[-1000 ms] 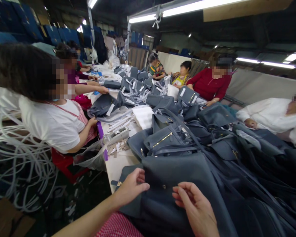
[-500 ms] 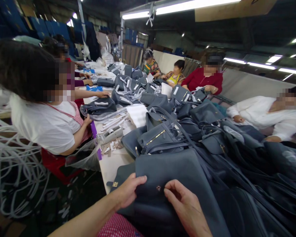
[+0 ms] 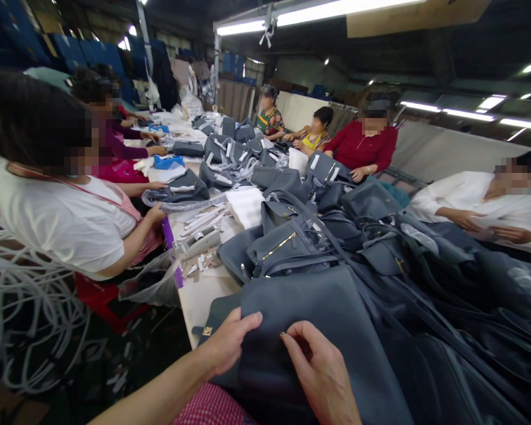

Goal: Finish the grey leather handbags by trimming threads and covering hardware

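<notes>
A dark blue-grey handbag point(image 3: 318, 301) lies in front of me at the table's near end. My left hand point(image 3: 231, 342) is closed on its left edge, thumb on top and fingers underneath. My right hand point(image 3: 316, 360) has thumb and forefinger pinched together at a small metal fitting point(image 3: 283, 336) on the bag's face, mostly covered by the fingertips. Just left of my left hand, a gold-coloured clasp point(image 3: 207, 331) shows on a dark strap. A bag with a gold zipper point(image 3: 279, 247) rests right behind the one I hold.
Many similar bags point(image 3: 384, 254) and straps are heaped to the right and up the table point(image 3: 203, 301). White strips point(image 3: 207, 218) and paper scraps point(image 3: 199, 264) lie at the left edge. Co-workers sit along both sides, one in a white shirt point(image 3: 66, 218) nearby on the left.
My right hand has shifted slightly left, its fingertips now over the metal fitting. My left hand keeps its grip. The left co-worker's far hand has drawn back along a bag.
</notes>
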`<action>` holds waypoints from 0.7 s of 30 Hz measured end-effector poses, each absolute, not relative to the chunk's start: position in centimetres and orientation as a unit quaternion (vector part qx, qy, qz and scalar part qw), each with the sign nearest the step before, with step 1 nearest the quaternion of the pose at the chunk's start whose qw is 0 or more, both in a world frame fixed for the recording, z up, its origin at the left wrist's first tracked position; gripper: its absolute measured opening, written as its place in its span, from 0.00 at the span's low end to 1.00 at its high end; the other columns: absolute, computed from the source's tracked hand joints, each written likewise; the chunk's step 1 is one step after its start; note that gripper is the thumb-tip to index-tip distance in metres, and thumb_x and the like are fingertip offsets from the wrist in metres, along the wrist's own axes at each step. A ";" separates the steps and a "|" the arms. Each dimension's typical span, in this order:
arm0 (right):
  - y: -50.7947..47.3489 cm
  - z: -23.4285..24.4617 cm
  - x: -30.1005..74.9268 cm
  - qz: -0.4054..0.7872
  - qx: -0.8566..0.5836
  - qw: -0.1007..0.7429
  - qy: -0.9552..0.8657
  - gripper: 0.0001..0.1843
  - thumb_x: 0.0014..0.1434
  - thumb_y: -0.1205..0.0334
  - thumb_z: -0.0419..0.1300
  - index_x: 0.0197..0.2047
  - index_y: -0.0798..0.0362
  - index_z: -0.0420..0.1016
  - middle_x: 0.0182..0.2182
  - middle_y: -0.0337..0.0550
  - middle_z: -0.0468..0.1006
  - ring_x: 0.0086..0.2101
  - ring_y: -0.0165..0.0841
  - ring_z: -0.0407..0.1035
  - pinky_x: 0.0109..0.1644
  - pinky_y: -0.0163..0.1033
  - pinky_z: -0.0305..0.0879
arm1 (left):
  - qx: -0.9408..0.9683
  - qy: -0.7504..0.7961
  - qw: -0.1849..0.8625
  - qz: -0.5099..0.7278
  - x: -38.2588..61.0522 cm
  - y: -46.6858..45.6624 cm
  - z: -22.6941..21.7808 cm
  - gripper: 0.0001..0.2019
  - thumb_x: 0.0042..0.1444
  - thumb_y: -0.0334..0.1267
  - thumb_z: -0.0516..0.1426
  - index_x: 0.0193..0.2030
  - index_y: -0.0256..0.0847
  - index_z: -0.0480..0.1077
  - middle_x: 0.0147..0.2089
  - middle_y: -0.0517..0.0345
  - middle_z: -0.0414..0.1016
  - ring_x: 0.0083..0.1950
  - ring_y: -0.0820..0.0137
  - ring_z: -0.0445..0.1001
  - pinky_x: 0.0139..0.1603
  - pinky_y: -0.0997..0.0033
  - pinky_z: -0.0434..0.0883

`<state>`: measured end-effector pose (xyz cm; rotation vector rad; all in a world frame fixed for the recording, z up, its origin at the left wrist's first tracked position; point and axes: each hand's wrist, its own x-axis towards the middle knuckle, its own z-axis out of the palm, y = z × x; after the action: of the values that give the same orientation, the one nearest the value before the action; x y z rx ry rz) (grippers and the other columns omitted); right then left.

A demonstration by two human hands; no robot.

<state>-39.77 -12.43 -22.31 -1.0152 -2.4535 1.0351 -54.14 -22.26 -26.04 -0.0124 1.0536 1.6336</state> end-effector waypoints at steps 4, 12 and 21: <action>-12.7 -22.5 -39.9 0.330 -0.339 0.160 -0.866 0.13 0.63 0.54 0.53 0.28 0.48 0.69 0.24 0.35 0.73 0.26 0.32 0.69 0.32 0.35 0.60 | 0.013 0.442 0.566 0.695 -54.1 -22.4 -25.9 0.23 0.40 0.44 0.69 0.42 0.37 0.71 0.36 0.52 0.81 0.41 0.56 0.80 0.49 0.55 0.73; -12.7 -22.9 -40.1 0.219 -0.288 0.211 -0.908 0.12 0.65 0.59 0.50 0.29 0.48 0.66 0.22 0.35 0.72 0.22 0.30 0.69 0.29 0.35 0.57 | 0.025 0.438 0.572 0.693 -54.3 -22.4 -26.0 0.23 0.40 0.45 0.70 0.42 0.37 0.72 0.38 0.51 0.82 0.43 0.55 0.79 0.50 0.55 0.73; -19.1 -24.8 -42.2 0.255 -0.072 0.105 -0.959 0.19 0.60 0.53 0.57 0.20 0.49 0.65 0.17 0.33 0.72 0.16 0.26 0.64 0.20 0.39 0.41 | 0.010 0.395 0.600 0.695 -56.1 -22.2 -26.5 0.25 0.42 0.40 0.70 0.47 0.35 0.71 0.42 0.47 0.81 0.46 0.57 0.78 0.52 0.58 0.72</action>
<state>-42.16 -19.11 -24.76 -0.2118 -2.8258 0.7506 -56.08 -22.15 -26.52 0.0240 0.9166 1.6123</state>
